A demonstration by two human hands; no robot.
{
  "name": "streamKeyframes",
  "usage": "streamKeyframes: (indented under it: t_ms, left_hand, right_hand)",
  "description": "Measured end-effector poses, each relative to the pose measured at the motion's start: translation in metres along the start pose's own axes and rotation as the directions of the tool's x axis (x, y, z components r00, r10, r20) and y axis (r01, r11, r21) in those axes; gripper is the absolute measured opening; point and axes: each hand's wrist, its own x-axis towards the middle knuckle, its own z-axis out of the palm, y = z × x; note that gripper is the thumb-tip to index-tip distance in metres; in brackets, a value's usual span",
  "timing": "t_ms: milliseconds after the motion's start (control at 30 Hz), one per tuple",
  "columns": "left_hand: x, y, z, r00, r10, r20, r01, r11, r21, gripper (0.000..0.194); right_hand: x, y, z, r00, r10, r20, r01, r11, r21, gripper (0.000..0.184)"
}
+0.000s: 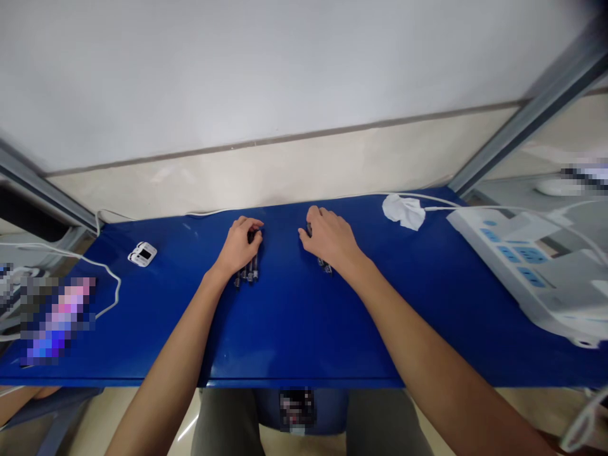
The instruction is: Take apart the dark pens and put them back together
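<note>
My left hand (240, 244) rests on the blue table (294, 329) with its fingers curled over a small bundle of dark pens (247, 273). The pens' silvery tips stick out below the palm toward me. My right hand (327, 237) lies a short way to the right, fingers bent down over more dark pens (325, 266), whose ends show under the wrist. Most of both bundles is hidden by the hands.
A small white device (142, 254) lies at the left with a white cable (107, 278) looping by it. A crumpled white cloth (403, 211) sits at the back right. A white power strip (527, 269) fills the right edge. A wall stands behind.
</note>
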Motion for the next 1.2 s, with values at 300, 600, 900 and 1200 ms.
streamKeyframes:
  t_ms: [300, 600, 900, 1200]
  left_hand:
    - [0.001, 0.001, 0.0, 0.999, 0.032, -0.019, -0.032, 0.999, 0.019, 0.021]
    - [0.001, 0.002, -0.001, 0.998, 0.017, -0.062, -0.016, 1.0, 0.023, 0.015]
    - [0.0, 0.001, -0.001, 0.995, 0.01, -0.097, -0.008, 1.0, 0.021, 0.013]
    - [0.001, 0.001, -0.001, 0.996, -0.002, -0.093, 0.004, 1.0, 0.025, 0.013]
  right_hand:
    - [-0.005, -0.011, -0.009, 0.97, -0.24, 0.049, 0.229, 0.959, 0.168, 0.02]
    - [-0.008, -0.016, 0.0, 0.976, -0.216, 0.011, 0.214, 0.972, 0.099, 0.03]
    - [-0.007, -0.024, -0.008, 0.964, -0.256, -0.079, 0.267, 0.94, 0.212, 0.031]
    - [-0.009, -0.032, -0.018, 0.972, -0.161, -0.168, 0.232, 0.747, 0.624, 0.023]
